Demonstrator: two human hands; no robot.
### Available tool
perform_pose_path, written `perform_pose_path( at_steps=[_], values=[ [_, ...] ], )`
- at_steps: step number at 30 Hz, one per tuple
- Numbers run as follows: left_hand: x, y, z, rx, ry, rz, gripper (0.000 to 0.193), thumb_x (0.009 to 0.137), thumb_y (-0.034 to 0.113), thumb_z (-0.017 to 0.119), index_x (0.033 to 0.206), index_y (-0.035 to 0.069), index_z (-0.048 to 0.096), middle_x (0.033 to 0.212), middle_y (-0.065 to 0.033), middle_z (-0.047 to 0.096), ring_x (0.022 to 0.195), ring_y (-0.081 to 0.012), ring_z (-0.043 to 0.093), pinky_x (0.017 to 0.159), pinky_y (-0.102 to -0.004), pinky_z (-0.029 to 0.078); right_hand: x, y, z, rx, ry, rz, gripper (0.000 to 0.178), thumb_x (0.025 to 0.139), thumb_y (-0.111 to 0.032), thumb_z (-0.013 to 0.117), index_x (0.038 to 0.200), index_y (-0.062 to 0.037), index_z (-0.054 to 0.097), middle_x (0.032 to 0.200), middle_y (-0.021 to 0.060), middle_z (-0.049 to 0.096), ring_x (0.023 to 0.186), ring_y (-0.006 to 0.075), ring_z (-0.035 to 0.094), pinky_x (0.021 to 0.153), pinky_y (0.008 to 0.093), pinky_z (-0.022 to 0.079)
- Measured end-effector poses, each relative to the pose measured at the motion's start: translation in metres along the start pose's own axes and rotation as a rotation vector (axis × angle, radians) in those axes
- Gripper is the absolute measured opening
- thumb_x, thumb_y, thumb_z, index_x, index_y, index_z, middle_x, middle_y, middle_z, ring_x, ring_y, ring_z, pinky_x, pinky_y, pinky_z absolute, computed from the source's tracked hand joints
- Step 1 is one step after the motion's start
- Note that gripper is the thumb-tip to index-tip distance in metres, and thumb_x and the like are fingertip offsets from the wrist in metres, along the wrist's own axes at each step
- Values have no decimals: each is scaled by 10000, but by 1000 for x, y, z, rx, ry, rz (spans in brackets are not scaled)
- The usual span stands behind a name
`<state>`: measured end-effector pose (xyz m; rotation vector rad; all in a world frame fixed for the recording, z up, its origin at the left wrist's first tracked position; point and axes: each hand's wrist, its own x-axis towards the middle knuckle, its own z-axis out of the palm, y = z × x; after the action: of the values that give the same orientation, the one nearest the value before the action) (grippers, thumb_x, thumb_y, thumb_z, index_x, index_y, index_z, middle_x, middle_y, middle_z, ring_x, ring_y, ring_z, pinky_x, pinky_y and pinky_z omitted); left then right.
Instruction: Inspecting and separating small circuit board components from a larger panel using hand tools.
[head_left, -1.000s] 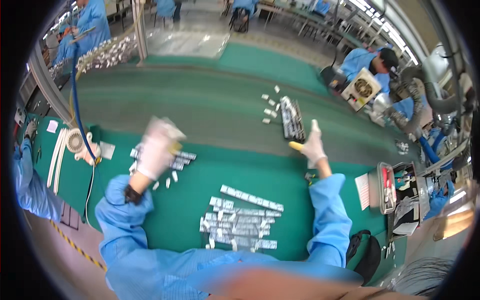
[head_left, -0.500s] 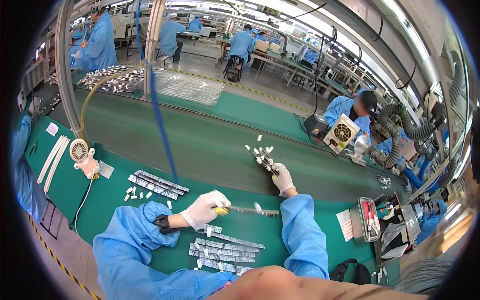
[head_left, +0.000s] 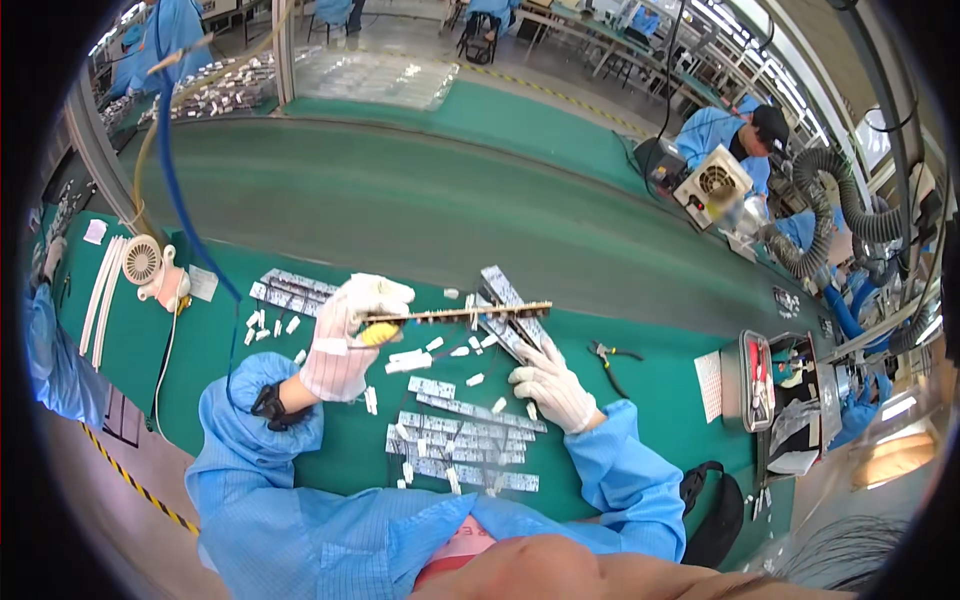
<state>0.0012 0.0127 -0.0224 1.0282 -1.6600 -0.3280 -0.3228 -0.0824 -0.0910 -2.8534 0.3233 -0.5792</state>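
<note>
Above a green tabletop, a white-gloved left hand pinches one end of a long, narrow, brown-edged circuit strip, its axis pointing to three o'clock; the white-gloved right hand, nearer its free end, touches flat silvery-white strips toward eleven o'clock, fingers bent, grip unclear.

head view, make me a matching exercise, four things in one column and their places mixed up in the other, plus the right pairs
Things
1. round-headed white plastic fan
2. black-and-yellow metal pliers
3. long thin dark circuit strip
4. rectangular container of red-handled tools

Places
A. held in the left hand
B. beside a pale paper sheet
C. next to long white strips
D. lying just right of the right hand

Pairs: 1-C, 2-D, 3-A, 4-B
</note>
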Motion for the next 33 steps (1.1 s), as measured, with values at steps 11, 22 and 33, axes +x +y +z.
perform_pose_path(
  at_steps=[11,22,33],
  values=[
    [7,7,2,140,59,90,293,715,12,726,971,58,591,1001,-132,654,932,-301,618,792,-366,491,30,3,-54,263,318,526,726,689,-215,785,1290,3,442,1291,200,472,1269,336,406,1075,419,307],
    [3,10,4,108,-23,54,278,764,85,713,1009,57,584,1033,-127,638,949,-310,606,795,-370,487,52,-5,-22,73,-113,417,588,651,12,631,1223,-38,510,1099,212,576,975,389,566,865,414,466],
    [8,13,6,129,-78,-50,313,704,87,756,982,42,622,1063,-121,642,929,-262,618,753,-322,506,47,-35,-75,1359,363,417,786,802,-412,701,1386,-22,349,1243,160,497,1092,226,556,935,343,423]
  ],
)
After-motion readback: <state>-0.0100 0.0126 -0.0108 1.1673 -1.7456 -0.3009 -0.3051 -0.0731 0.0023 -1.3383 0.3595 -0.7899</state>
